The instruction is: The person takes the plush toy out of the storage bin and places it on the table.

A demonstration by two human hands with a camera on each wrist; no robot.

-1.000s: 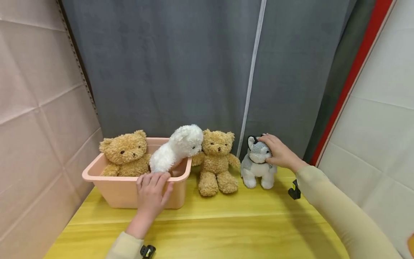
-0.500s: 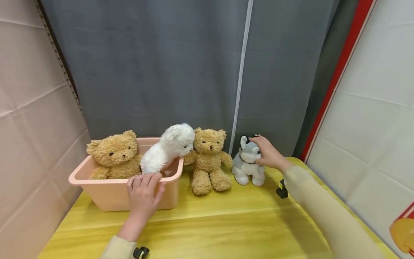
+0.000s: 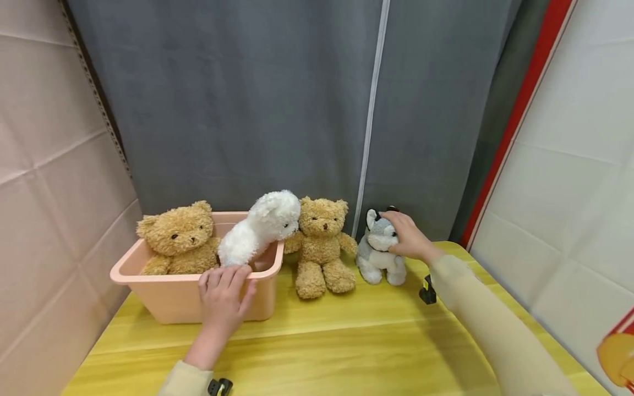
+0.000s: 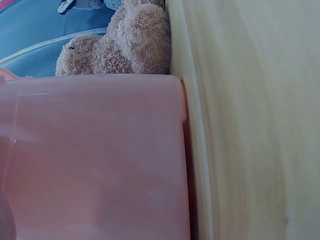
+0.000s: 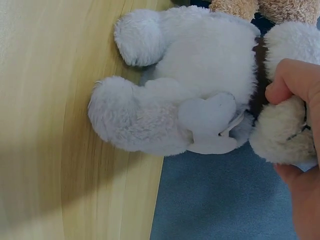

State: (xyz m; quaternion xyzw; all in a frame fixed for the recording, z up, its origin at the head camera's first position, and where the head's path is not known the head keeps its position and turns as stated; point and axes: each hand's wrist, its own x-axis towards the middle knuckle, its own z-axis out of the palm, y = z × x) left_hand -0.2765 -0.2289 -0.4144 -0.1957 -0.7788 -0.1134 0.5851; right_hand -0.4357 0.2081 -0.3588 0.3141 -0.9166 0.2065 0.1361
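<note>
My right hand (image 3: 408,236) grips the head of a grey and white plush husky (image 3: 380,258), which sits upright on the table at the right. In the right wrist view, thumb and fingers pinch round the husky's muzzle (image 5: 282,130), above its dark collar (image 5: 260,75); a pale tag (image 5: 207,117) hangs below. My left hand (image 3: 223,300) holds the front rim of a pink plastic bin (image 3: 173,300), fingers hooked over the edge, thumb against the outer wall. Inside the bin are a brown teddy bear (image 3: 180,234) and a leaning white plush animal (image 3: 262,223).
A second brown teddy bear (image 3: 322,242) sits between the bin and the husky. Behind the yellow wood-grain table (image 3: 337,352) hangs a grey curtain (image 3: 247,110). Pale panels stand left and right, and a red and yellow object (image 3: 616,352) shows at the right edge.
The head view has swung slightly to the right, so everything sits further left in it. Both hands keep their holds, and the toys stay where they were.
</note>
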